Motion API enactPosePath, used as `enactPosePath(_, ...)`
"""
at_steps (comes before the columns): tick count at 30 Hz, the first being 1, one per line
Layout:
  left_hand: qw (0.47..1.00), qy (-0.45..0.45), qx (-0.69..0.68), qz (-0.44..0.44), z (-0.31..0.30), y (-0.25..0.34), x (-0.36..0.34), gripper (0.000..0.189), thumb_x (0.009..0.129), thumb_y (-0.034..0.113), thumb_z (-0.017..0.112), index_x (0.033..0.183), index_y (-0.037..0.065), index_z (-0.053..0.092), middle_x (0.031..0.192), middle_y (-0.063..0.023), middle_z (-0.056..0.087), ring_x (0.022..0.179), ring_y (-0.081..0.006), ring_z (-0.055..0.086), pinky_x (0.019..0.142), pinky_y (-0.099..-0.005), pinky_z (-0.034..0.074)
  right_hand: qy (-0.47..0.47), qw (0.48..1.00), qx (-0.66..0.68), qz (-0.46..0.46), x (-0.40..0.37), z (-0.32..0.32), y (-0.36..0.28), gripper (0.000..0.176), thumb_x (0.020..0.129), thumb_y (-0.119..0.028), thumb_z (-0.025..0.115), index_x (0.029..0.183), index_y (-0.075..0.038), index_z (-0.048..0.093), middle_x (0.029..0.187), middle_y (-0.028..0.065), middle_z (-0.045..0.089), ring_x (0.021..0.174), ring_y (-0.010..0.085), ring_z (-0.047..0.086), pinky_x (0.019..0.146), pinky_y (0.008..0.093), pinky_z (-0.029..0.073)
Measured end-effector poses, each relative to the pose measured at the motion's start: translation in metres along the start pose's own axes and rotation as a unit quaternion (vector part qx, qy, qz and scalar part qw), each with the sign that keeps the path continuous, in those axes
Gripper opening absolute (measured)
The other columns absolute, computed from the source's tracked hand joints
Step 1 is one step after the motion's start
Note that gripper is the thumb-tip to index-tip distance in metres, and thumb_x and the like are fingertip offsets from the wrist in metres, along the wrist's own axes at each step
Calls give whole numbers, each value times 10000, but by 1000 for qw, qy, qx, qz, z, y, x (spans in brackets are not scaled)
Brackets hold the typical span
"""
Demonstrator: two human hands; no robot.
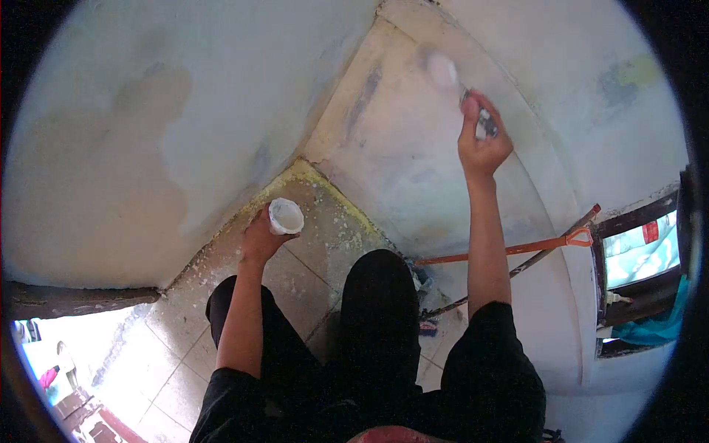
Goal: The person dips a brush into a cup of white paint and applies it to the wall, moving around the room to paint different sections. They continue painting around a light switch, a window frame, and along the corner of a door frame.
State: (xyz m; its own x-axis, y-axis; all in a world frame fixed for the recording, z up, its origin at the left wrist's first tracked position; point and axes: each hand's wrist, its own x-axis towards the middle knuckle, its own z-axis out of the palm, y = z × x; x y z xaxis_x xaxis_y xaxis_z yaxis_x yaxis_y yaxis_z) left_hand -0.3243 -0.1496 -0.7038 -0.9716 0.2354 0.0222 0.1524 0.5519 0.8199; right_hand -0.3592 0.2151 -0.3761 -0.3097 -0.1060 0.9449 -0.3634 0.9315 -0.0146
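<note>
My right hand (481, 140) is raised and gripped around the handle of a paintbrush (452, 80), whose white, blurred bristles touch the pale wall (399, 140) near the corner. Low by the floor, my left hand (260, 238) holds a small white cup (285, 215) with white paint inside. I crouch in black clothes, my knee (380, 295) between the two arms.
Two whitish, patchy walls meet in a corner above a paint-spattered tiled floor (310, 258). An orange-handled tool (509, 251) and a dark rod (532, 260) lean at the right wall. A dark-framed window (639, 255) sits far right; a doorway opening (66, 347) lies lower left.
</note>
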Motion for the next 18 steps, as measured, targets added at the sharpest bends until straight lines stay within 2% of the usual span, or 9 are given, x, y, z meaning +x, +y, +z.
enactPosePath(2, 999, -20, 14, -31, -6, 11, -1, 1025, 665, 465, 993, 1489, 105, 503, 1387, -180, 680, 1255, -395, 674, 1021, -507, 573, 57, 986, 140, 70, 38, 17, -16, 180, 948, -147, 831, 1106, -65, 803, 969, 100, 823, 893, 188, 807, 789, 315, 623)
enactPosePath(6, 999, -43, -2, -15, 10, -3, 7, 1052, 665, 477, 991, 1508, 96, 490, 1393, -180, 676, 1264, -393, 668, 1031, -501, 570, 23, 998, 43, 39, 69, 41, -17, 174, 952, -161, 825, 1090, -58, 798, 929, 101, 812, 857, 208, 803, 753, 315, 616)
enactPosePath(8, 998, -43, 33, -30, 6, 7, 4, 1072, 667, 475, 988, 1526, 88, 477, 1396, -178, 676, 1274, -391, 662, 1038, -492, 565, 57, 996, -41, -53, 64, 36, -9, 173, 953, -174, 823, 1074, -54, 794, 900, 106, 803, 812, 226, 794, 718, 321, 611)
enactPosePath(11, 1000, -9, -1, -6, 17, -14, 6, 1085, 672, 469, 986, 1542, 87, 460, 1400, -178, 674, 1284, -384, 658, 1045, -484, 562, 41, 989, -105, -94, 52, 3, -9, 161, 946, -168, 825, 1056, -55, 796, 907, 116, 802, 810, 236, 792, 716, 329, 613)
enactPosePath(15, 999, 6, -32, 9, -2, 3, 0, 1077, 675, 468, 984, 1538, 89, 463, 1407, -179, 670, 1288, -376, 657, 1043, -480, 563, 34, 994, -64, -87, 55, -10, -24, 163, 935, -170, 834, 1048, -59, 797, 913, 126, 799, 808, 256, 790, 714, 339, 615)
enactPosePath(18, 999, -28, 12, -40, -5, 13, 0, 1066, 676, 473, 982, 1528, 85, 473, 1406, -183, 671, 1296, -376, 653, 1042, -482, 563, 56, 997, 5, -58, 62, 17, -46, 167, 928, -170, 838, 1049, -62, 798, 917, 132, 796, 802, 276, 785, 714, 345, 617)
